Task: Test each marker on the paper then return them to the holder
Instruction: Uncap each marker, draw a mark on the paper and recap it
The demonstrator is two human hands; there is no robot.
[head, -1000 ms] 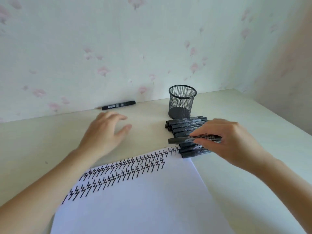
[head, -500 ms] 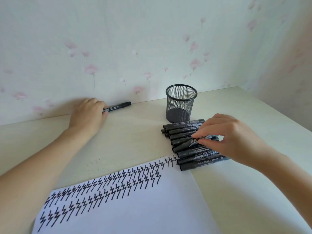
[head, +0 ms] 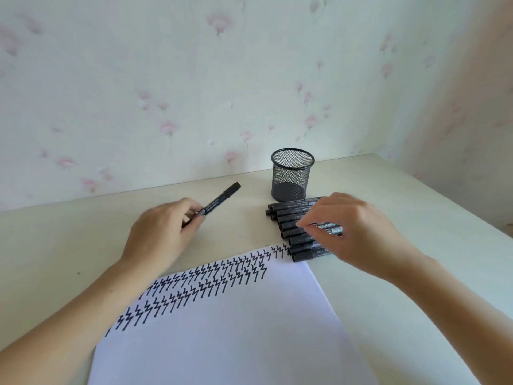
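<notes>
Mesh holder [head: 292, 173] standing near the bench's [head: 69, 240] far edge, floral wallpaper behind it. A row of capped black markers [head: 288, 232] lies just in front of the holder, reaching the far right corner of the paper [head: 236, 329], which carries rows of black zigzag marks. Left hand [head: 161, 234] grips one black marker [head: 220, 202], tilted, cap pointing toward the far edge. Right hand [head: 352, 232] pinches a marker in the row, covering the row's right ends.

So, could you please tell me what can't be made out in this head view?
- Printed labels on the marker in the left hand: too small to read.
- Right ends of the marker row: hidden under the right hand.
- Near end of the paper: cut off by the bottom edge.
</notes>
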